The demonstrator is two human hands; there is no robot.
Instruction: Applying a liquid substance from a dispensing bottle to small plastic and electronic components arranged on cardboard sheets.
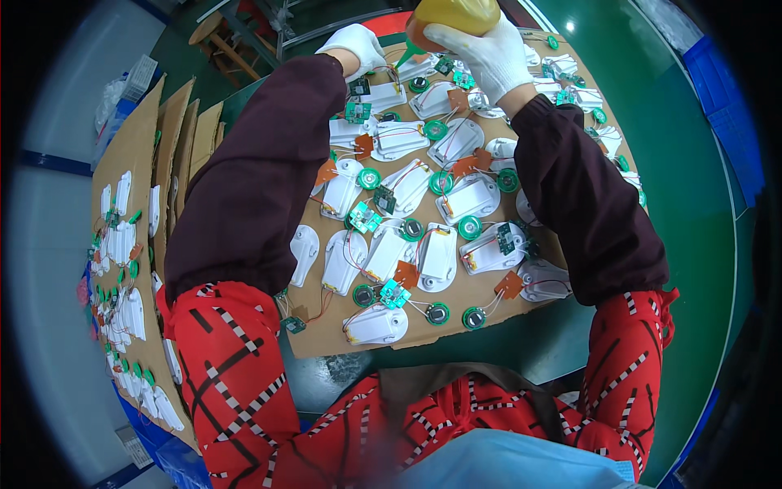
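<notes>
Below the right grip (482, 59) and left grip (356, 50), a counter (525, 350) carries a cardboard sheet (322, 341). The former clasps an amber bottle (460, 15), tilted so its green nozzle (410, 54) aims down toward the left grip, whose hold I cannot tell. Beneath, white housings (438, 257) lie spread, presumably keeping wired speakers (470, 227) reachable.

Yellow bottle (461, 15), white casings (467, 202), red black-and-white-dashed sleeves (232, 359)

1. The top edge cuts off the bottle (460, 15), and the right hand (487, 59) covers part of it.
2. What the nozzle (410, 53) touches, if anything, is too small to tell.
3. The left hand's (356, 49) fingertips (gloved in white) are indistinct.
4. The left sleeve (259, 163) hides some cardboard (346, 338).
</notes>
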